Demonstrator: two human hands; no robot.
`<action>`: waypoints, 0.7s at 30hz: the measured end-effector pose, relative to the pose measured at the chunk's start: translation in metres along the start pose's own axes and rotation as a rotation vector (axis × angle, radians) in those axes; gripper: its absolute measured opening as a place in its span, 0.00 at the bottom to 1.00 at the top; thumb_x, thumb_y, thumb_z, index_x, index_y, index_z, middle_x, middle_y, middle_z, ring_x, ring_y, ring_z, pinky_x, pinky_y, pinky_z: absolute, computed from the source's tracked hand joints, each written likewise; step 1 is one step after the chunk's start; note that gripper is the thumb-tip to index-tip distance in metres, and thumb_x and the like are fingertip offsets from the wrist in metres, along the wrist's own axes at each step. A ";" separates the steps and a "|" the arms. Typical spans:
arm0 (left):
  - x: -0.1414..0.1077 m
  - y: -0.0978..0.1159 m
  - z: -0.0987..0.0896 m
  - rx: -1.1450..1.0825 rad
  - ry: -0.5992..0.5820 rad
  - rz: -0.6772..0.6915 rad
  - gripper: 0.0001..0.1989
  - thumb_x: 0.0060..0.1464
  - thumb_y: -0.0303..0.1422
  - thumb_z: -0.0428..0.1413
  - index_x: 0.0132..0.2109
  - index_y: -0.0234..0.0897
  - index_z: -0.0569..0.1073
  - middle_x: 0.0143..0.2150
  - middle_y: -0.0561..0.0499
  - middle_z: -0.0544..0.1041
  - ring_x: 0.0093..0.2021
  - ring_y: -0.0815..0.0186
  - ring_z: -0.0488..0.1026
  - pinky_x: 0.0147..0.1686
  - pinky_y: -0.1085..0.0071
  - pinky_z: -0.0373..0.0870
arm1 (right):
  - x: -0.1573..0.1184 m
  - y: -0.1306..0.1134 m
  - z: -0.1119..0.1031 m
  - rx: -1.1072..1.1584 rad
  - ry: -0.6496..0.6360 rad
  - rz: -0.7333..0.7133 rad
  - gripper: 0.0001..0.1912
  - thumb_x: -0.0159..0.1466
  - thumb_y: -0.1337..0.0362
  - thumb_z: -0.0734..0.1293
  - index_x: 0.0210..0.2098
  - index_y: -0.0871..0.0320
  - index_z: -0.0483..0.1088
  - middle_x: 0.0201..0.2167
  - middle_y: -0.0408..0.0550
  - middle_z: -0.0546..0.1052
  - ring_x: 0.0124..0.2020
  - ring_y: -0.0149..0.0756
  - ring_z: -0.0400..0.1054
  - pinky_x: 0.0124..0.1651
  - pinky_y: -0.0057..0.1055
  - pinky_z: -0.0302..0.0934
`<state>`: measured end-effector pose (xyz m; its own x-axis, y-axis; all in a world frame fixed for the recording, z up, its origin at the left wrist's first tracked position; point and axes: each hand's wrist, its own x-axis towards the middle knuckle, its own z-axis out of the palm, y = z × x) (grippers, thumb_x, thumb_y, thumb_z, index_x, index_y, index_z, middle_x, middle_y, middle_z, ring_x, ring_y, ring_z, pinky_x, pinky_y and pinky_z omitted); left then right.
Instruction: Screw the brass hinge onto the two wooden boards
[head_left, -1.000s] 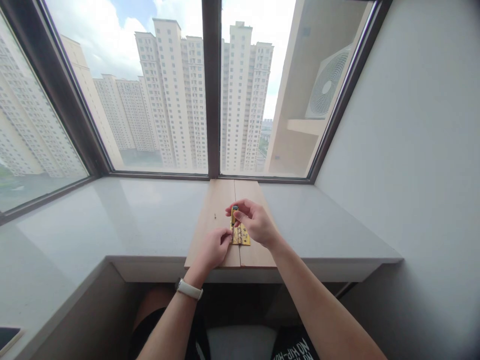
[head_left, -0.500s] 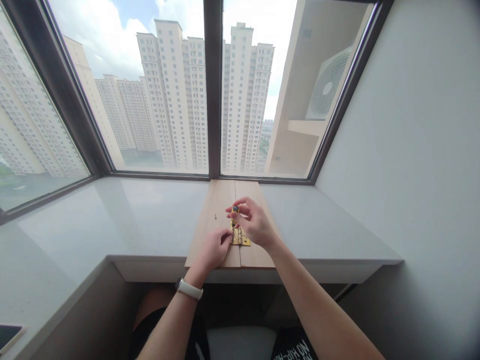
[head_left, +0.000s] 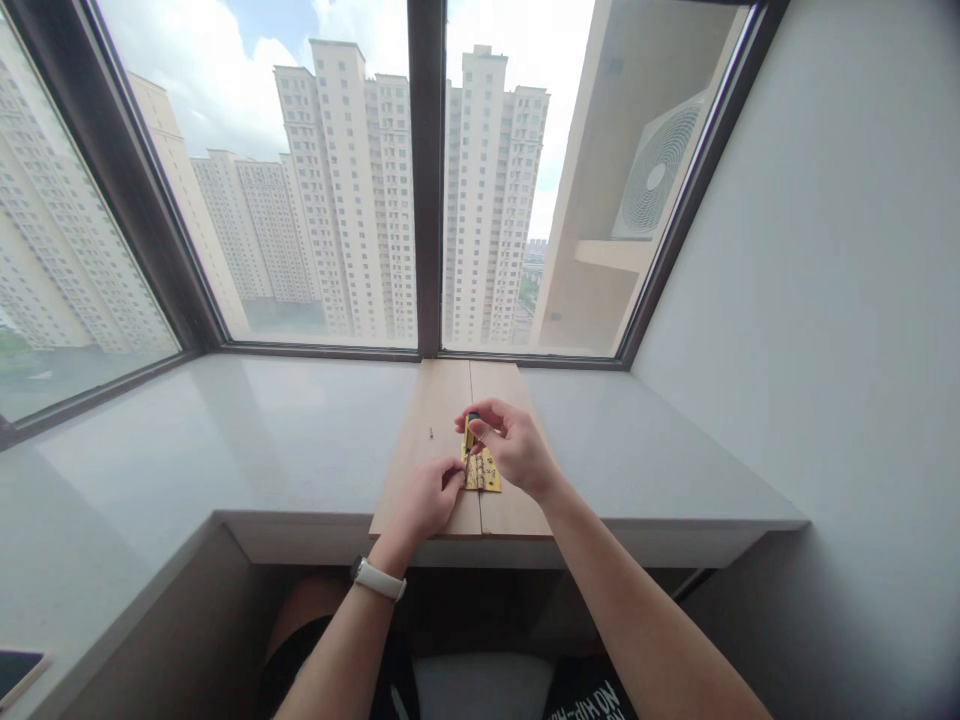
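Observation:
Two pale wooden boards (head_left: 424, 420) lie side by side on the white sill, with a narrow seam between them. Across the seam lies a brass-coloured hinge (head_left: 491, 478). My right hand (head_left: 517, 445) grips a yellow and black screwdriver (head_left: 471, 432), held roughly upright with its shaft pointing down at the hinge's left leaf. My left hand (head_left: 435, 495) is pinched at the left edge of the hinge, beside the screwdriver's tip; what its fingertips hold is too small to make out. A small screw (head_left: 431, 433) lies on the left board.
The white sill (head_left: 300, 440) spreads to both sides of the boards, its front edge just before me. Window frames (head_left: 427, 200) rise behind it, and a wall stands at right. A dark flat object (head_left: 19, 675) is at the lower left.
My right fingers have shifted slightly around the screwdriver handle, and more of the hinge's right leaf shows. My left hand has stayed in place.

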<state>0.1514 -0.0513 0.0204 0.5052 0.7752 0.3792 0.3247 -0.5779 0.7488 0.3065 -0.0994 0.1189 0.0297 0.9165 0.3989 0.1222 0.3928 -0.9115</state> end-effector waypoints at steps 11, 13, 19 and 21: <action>-0.001 -0.001 -0.001 0.002 0.009 -0.006 0.10 0.63 0.33 0.52 0.41 0.39 0.79 0.42 0.48 0.82 0.41 0.60 0.77 0.44 0.67 0.70 | -0.003 0.000 0.001 -0.037 0.009 -0.026 0.15 0.65 0.51 0.71 0.41 0.55 0.68 0.43 0.53 0.81 0.43 0.41 0.77 0.37 0.34 0.70; 0.000 -0.001 -0.001 0.004 0.012 -0.008 0.11 0.63 0.33 0.51 0.41 0.39 0.79 0.42 0.48 0.82 0.41 0.60 0.77 0.43 0.68 0.70 | -0.002 -0.003 -0.002 -0.016 -0.081 -0.016 0.16 0.66 0.51 0.69 0.47 0.54 0.69 0.43 0.52 0.81 0.42 0.40 0.76 0.39 0.35 0.69; 0.000 -0.001 -0.001 0.014 0.016 -0.010 0.11 0.63 0.32 0.51 0.40 0.38 0.78 0.40 0.48 0.82 0.39 0.61 0.76 0.42 0.68 0.69 | 0.004 -0.006 -0.009 -0.019 -0.229 -0.019 0.17 0.69 0.51 0.66 0.47 0.57 0.74 0.44 0.53 0.80 0.40 0.38 0.73 0.41 0.36 0.69; 0.000 -0.001 -0.001 0.015 0.012 -0.006 0.11 0.63 0.32 0.51 0.40 0.39 0.78 0.40 0.48 0.82 0.40 0.61 0.76 0.42 0.68 0.69 | 0.005 -0.006 -0.009 -0.027 -0.211 -0.023 0.17 0.69 0.51 0.66 0.46 0.57 0.75 0.43 0.53 0.80 0.39 0.37 0.73 0.39 0.36 0.70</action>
<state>0.1506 -0.0503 0.0202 0.4934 0.7818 0.3813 0.3395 -0.5767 0.7431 0.3153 -0.0975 0.1271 -0.1812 0.9039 0.3876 0.1468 0.4145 -0.8981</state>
